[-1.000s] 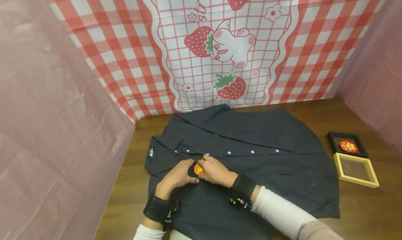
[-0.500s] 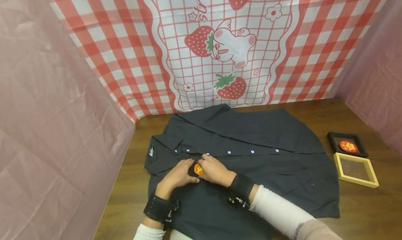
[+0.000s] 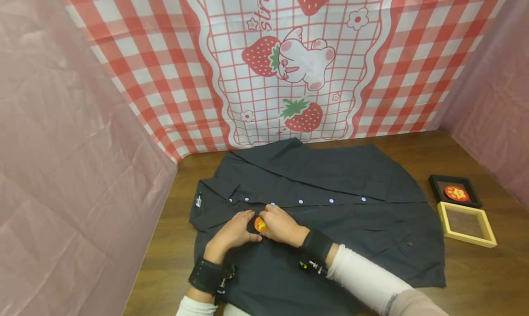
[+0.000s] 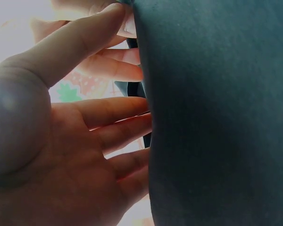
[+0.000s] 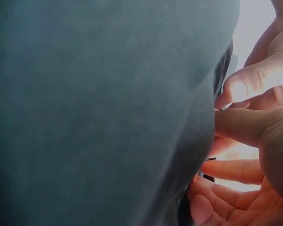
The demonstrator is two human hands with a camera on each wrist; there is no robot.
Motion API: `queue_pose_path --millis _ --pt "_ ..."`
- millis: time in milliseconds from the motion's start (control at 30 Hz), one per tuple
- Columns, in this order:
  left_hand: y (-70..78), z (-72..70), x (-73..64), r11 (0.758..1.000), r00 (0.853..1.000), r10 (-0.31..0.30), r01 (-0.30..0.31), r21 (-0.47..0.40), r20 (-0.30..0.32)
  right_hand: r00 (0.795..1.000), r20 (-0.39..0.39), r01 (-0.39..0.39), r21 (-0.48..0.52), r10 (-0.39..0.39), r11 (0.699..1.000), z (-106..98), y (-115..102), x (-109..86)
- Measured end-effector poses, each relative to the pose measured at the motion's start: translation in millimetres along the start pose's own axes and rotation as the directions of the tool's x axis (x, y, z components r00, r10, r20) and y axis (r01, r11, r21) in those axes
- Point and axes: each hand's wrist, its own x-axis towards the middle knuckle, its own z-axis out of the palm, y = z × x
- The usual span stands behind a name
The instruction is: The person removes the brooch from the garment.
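Note:
A dark grey button-up shirt point(image 3: 314, 178) lies spread on the wooden table. On its front, in the head view, a round orange badge point(image 3: 260, 224) with a yellow figure shows between the two hands. My right hand point(image 3: 283, 226) pinches the badge at its right edge, fingers curled. My left hand point(image 3: 233, 233) rests on the shirt just left of the badge, fingers fairly straight and thumb reaching below it. In the left wrist view, cloth hides the fingertips of the left hand point(image 4: 80, 141). Cloth also covers part of the right hand point(image 5: 245, 174) in the right wrist view.
A black frame point(image 3: 436, 192) holding a round red badge point(image 3: 456, 193) lies right of the shirt. Touching it, nearer me, is a pale yellow frame point(image 3: 469, 239). A red checked strawberry cloth point(image 3: 165, 77) hangs behind the table point(image 3: 161, 251); pink cloth point(image 3: 82, 169) covers the sides.

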Motion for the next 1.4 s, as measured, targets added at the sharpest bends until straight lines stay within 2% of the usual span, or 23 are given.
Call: queue_pose_path --millis 267,500,633,933,1233,1400 --pt "0.1 1.6 -0.2 1.0 1.0 0.0 0.0 0.002 0.003 1.0 0.022 -0.005 0.015 0.004 1.0 0 0 1.6" --pt "1.3 -0.2 -1.4 1.0 1.0 0.005 -0.005 -0.004 0.0 1.0 0.001 0.022 0.041 -0.022 0.999 0 2 1.3" --pt "0.9 -1.4 -1.9 1.0 1.0 0.024 -0.025 -0.002 -0.016 0.999 -0.011 0.034 0.105 -0.033 0.994 0 5 1.0" --pt "0.6 -3.4 -1.6 0.998 0.994 0.07 -0.069 0.008 -0.082 1.0 -0.017 -0.019 0.281 0.024 0.959 -5 9 -0.5" --pt "0.8 -1.2 -1.9 0.997 0.993 0.072 -0.069 0.038 -0.091 0.999 -0.041 0.0 0.334 0.015 0.943 -1 14 -4.8" --pt "0.9 -0.9 -1.9 0.995 0.989 0.095 -0.091 0.045 -0.115 0.998 -0.063 0.019 0.356 0.003 0.934 0 16 -6.1"
